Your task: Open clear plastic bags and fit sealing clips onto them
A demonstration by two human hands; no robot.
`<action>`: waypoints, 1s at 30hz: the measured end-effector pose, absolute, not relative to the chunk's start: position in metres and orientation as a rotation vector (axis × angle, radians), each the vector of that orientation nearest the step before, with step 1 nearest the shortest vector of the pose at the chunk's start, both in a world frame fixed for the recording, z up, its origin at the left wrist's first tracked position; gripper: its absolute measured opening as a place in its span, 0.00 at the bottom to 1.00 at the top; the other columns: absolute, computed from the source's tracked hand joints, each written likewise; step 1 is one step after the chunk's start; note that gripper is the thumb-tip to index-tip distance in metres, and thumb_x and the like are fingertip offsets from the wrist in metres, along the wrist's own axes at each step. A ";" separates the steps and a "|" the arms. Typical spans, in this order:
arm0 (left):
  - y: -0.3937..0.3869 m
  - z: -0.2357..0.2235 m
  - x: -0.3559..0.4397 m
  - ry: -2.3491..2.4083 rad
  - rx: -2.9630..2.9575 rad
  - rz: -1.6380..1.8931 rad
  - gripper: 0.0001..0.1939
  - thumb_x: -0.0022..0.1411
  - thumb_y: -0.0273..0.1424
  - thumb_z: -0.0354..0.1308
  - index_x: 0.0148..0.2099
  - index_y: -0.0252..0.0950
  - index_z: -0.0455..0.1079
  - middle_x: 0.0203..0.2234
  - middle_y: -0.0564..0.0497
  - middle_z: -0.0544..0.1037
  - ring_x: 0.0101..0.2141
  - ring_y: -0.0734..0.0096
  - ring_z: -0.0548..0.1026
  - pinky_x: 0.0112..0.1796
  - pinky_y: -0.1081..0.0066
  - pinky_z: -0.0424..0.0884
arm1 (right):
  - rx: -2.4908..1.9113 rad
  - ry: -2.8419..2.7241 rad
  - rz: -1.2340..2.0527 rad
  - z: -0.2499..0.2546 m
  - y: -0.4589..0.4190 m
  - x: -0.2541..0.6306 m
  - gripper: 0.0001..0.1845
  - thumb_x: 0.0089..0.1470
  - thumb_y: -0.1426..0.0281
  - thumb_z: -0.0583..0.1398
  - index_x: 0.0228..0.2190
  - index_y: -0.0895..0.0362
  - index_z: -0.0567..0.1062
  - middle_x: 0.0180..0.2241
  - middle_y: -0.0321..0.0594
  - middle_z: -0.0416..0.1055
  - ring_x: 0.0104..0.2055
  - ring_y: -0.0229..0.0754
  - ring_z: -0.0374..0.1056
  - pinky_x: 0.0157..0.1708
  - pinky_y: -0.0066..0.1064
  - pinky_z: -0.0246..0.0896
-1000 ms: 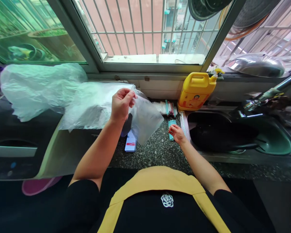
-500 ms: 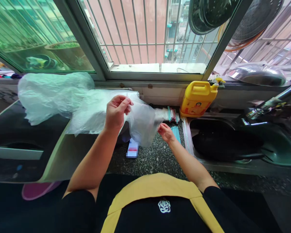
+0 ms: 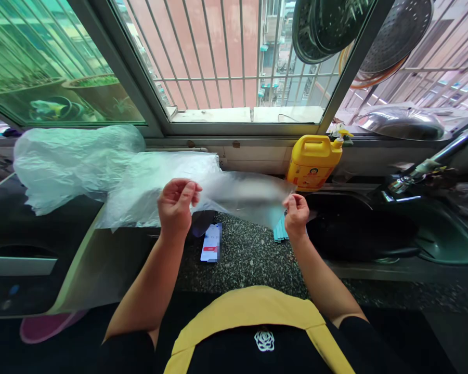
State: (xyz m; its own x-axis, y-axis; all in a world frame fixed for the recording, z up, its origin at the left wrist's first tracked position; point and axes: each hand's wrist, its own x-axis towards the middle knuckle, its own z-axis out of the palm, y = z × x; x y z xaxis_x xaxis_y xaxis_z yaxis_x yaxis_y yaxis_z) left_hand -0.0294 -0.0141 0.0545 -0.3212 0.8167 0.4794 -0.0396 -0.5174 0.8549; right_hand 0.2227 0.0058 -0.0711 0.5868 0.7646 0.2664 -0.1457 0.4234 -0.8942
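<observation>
Above the speckled dark stone countertop (image 3: 249,254), the left hand (image 3: 178,201) and right hand (image 3: 296,210) pinch opposite ends of a clear, thin plastic bag (image 3: 245,195), stretched between them. Light-blue flat strips (image 3: 280,229) lie partly beneath it; a lit phone (image 3: 210,243) rests nearer the left hand. Behind stands a yellow plastic jug (image 3: 314,162).

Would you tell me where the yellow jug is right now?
In the head view, the yellow jug stands right of centre, below the window frame and behind the left end of the sink.
</observation>
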 end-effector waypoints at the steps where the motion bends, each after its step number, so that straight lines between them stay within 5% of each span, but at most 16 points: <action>1: -0.019 0.055 -0.029 1.010 1.342 1.945 0.12 0.50 0.37 0.65 0.27 0.34 0.68 0.18 0.54 0.75 0.16 0.82 0.66 0.16 0.79 0.59 | -0.976 -0.742 0.565 -0.067 0.002 0.225 0.14 0.48 0.59 0.60 0.28 0.56 0.66 0.20 0.27 0.62 0.23 0.31 0.60 0.28 0.26 0.57; 8: -0.020 0.054 -0.024 0.769 1.337 2.299 0.13 0.48 0.39 0.67 0.27 0.37 0.69 0.17 0.58 0.71 0.18 0.79 0.67 0.20 0.76 0.63 | -0.862 -0.696 0.253 -0.034 -0.008 0.236 0.10 0.52 0.61 0.59 0.30 0.54 0.66 0.24 0.28 0.61 0.25 0.31 0.61 0.30 0.26 0.59; 30: 0.018 0.036 0.051 0.680 1.436 1.619 0.11 0.50 0.39 0.66 0.29 0.38 0.71 0.23 0.55 0.73 0.24 0.80 0.68 0.25 0.76 0.66 | -0.786 -1.126 1.013 0.015 0.010 0.190 0.14 0.44 0.56 0.64 0.27 0.53 0.71 0.23 0.31 0.65 0.23 0.33 0.59 0.24 0.27 0.58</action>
